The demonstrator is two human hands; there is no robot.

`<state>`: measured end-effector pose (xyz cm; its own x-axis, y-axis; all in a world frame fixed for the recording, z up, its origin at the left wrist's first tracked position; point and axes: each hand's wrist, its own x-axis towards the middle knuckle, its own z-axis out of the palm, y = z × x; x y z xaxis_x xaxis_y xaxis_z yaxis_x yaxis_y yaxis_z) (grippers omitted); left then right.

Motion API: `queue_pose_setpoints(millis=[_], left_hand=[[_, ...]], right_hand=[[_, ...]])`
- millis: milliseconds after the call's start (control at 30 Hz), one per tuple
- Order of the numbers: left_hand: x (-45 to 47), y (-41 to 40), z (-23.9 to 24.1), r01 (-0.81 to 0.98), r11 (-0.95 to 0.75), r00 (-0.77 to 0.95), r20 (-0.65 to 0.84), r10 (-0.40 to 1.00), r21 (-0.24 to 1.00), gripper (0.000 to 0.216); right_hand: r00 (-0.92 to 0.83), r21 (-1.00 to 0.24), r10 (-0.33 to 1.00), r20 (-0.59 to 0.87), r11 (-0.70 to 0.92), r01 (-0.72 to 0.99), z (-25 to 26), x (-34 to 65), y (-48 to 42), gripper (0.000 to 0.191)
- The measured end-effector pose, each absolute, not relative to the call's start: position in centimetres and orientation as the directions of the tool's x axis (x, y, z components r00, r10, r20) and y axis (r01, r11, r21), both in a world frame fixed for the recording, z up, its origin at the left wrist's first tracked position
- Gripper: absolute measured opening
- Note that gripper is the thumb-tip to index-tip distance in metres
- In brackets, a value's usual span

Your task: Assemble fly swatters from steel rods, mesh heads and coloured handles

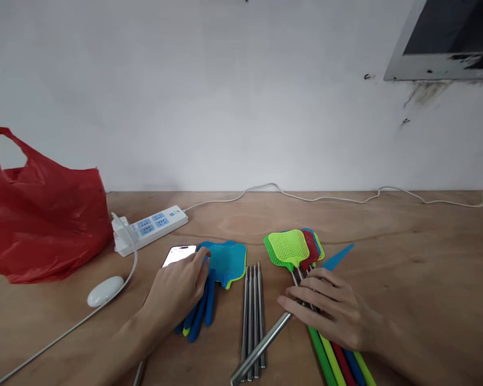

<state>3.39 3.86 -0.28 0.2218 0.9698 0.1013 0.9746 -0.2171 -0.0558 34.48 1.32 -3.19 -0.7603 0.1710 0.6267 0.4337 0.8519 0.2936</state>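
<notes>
My left hand [181,281] is bent over the upper ends of several blue handles [200,315]. Thumb and index finger close around one end, though the contact is partly hidden. Stacked blue fly swatter heads [227,260] lie beside those fingertips, a yellow-green edge showing beneath. Under the curved fingers of my right hand [332,308] is a slanting metal rod [261,348]; a thin blue piece [338,257], apparently a swatter head seen edge-on, sticks out beyond. Below this hand lie several assembled fly swatters [290,247] with coloured handles [338,362].
Several metal rods [253,321] lie side by side between my hands. A lit phone [179,254] is partly under my left hand. Farther left are a white power strip [155,228], a white mouse-shaped device [105,291], cables and a red plastic bag [48,225]. A wall [241,107] rises behind.
</notes>
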Motion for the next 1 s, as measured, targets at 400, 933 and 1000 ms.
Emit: queue_pose_setpoints(millis=[400,933,1000], left_hand=[[4.0,3.8,-1.4,0.934,-0.356,0.356,0.066,0.932,-0.023,0.026],[3.4,3.4,-2.7,0.913,-0.407,0.390,0.217,0.895,0.038,0.023],[3.3,3.4,-2.7,0.928,-0.370,0.353,0.229,0.907,0.034,0.026]], right_hand=[[-0.701,0.286,0.140,0.700,0.844,0.454,-4.6,34.8,1.1,0.030],[-0.219,-0.947,0.921,0.322,0.318,-0.055,-4.7,33.0,0.5,0.019],[-0.157,-0.975,0.965,0.212,0.196,-0.108,-4.5,32.5,0.7,0.030]])
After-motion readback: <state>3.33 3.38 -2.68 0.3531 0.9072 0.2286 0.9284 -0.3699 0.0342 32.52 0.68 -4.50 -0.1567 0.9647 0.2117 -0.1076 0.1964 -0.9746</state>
